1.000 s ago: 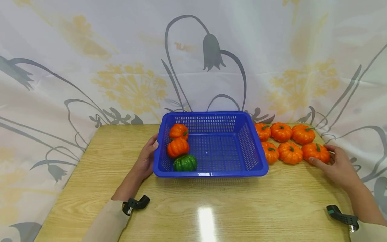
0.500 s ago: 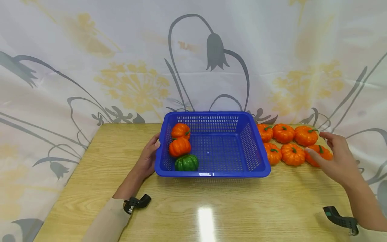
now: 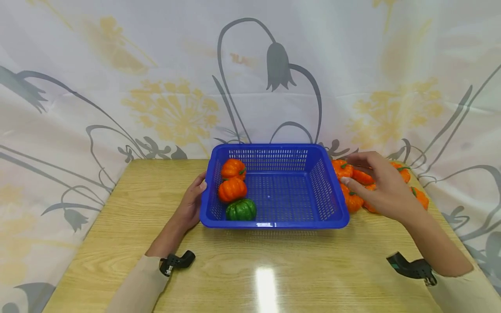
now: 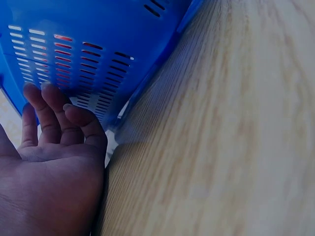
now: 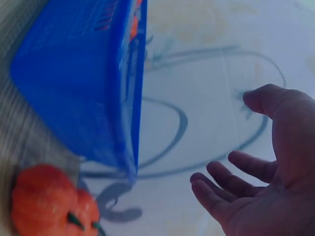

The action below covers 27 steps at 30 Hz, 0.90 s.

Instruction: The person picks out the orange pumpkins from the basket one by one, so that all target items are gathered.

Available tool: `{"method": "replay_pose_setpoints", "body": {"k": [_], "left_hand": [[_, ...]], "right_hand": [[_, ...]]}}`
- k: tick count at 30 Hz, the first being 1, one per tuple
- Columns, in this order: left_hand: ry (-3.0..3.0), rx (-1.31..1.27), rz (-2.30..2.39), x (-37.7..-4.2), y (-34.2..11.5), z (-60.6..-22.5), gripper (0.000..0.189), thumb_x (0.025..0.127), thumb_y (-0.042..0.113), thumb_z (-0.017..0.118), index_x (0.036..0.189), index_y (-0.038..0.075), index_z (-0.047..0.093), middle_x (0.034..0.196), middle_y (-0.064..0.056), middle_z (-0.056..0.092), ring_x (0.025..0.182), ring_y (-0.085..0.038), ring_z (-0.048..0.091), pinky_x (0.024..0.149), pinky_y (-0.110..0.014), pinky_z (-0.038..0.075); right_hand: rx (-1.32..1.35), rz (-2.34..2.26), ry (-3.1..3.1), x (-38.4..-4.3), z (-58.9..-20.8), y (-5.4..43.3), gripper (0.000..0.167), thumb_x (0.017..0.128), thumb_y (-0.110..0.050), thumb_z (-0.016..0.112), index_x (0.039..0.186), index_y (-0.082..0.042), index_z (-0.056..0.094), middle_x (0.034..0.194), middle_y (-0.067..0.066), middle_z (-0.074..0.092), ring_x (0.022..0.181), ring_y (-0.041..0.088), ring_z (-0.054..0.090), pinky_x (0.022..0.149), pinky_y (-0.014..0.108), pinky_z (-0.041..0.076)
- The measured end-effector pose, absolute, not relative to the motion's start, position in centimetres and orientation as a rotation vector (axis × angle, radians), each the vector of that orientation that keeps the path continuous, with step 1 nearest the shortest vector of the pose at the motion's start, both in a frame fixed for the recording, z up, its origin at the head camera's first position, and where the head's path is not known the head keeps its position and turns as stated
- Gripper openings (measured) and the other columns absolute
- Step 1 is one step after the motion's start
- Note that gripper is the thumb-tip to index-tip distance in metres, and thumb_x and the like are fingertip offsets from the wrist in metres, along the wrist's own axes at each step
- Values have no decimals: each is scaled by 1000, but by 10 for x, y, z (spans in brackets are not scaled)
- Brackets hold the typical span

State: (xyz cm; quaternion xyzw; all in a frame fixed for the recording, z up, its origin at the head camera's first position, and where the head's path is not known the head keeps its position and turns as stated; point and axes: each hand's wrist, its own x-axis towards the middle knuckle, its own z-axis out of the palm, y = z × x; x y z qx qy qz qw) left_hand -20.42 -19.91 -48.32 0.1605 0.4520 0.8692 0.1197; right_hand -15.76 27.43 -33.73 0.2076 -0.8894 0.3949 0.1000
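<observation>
A blue plastic basket [image 3: 305, 224] with slotted walls stands mid-table. Two orange pumpkins [image 3: 232, 190] and one green pumpkin [image 3: 241, 210] lie along its left side. My left hand [image 3: 192, 203] holds the basket's left rim, thumb at the edge; in the left wrist view, the bent fingertips lie against the slotted outer wall [image 4: 98, 29]. My right hand [image 3: 381, 187] hovers over several orange pumpkins [image 3: 353, 202] right of the basket, partly hiding them. In the right wrist view its fingers are spread with nothing between them, apart from the orange pumpkins [image 5: 42, 199].
The wooden table [image 3: 219, 269] extends in front of the basket and to its left. A patterned cloth [image 3: 250, 78] with grey flowers hangs directly behind the table. The basket's right wall stands close beside the nearest orange pumpkins.
My right hand has left the rightmost front pumpkin, risen, and moved left over the pumpkins nearer the basket. My left hand and the basket stay in place.
</observation>
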Motion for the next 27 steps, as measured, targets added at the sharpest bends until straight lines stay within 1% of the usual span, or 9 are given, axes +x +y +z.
{"method": "replay_pose_setpoints", "body": {"k": [1,3,4,6,8,10,16,22,27], "left_hand": [[1321,467,2541,-204,-199,-483,31,112,23,48,143,21,53,130,-2,66,112,-14,69,93,-30,59],[1319,464,2541,-204,-199,-483,30,113,22,47,142,21,53,130,-2,66,111,-14,69,93,-30,59],[1320,466,2541,-204,-198,-483,30,113,22,47,142,21,53,130,-2,67,111,-14,69,93,-30,59],[1321,465,2545,-205,-198,-484,30,112,21,47,141,21,54,129,-2,67,110,-14,69,92,-30,60],[1320,471,2548,-205,-198,-484,29,112,21,47,141,22,54,128,-2,67,109,-14,69,91,-30,60],[1315,479,2551,-206,-199,-483,30,112,20,46,141,21,54,127,-2,67,109,-14,69,91,-30,60],[1289,496,2547,-207,-199,-484,30,113,20,46,142,21,52,128,-3,67,110,-14,69,92,-30,60],[1326,463,2543,-206,-199,-482,29,113,21,46,141,23,54,127,-2,67,109,-14,69,92,-30,60],[1319,477,2540,-205,-199,-482,31,113,18,42,141,22,54,124,-2,69,107,-14,70,90,-30,60]], "right_hand": [[626,1160,-2649,-160,-334,267,49,98,-7,76,141,-1,53,138,16,59,129,19,58,103,2,38],[657,1139,-2688,-164,-327,252,47,99,-13,76,139,-1,55,137,15,60,128,32,60,108,15,45],[676,1129,-2709,-167,-325,244,47,99,-16,76,139,-2,55,137,15,61,128,37,60,111,23,47],[717,1081,-2750,-173,-321,230,48,100,-23,76,139,-3,56,136,14,62,129,38,61,113,40,49],[778,1054,-2770,-180,-320,216,49,100,-26,76,139,-4,57,136,13,62,129,37,61,111,55,48],[850,1025,-2775,-187,-320,202,50,99,-27,77,138,-3,57,135,13,63,128,35,61,110,55,49],[1020,941,-2801,-201,-326,159,52,95,-30,80,136,-4,60,132,10,65,123,29,62,108,49,51],[1149,879,-2885,-212,-331,121,58,96,-38,78,139,-4,59,134,12,63,124,29,61,109,45,50],[1223,817,-2977,-223,-341,97,64,95,-45,77,141,-5,58,134,11,61,121,29,62,106,43,52]]}}
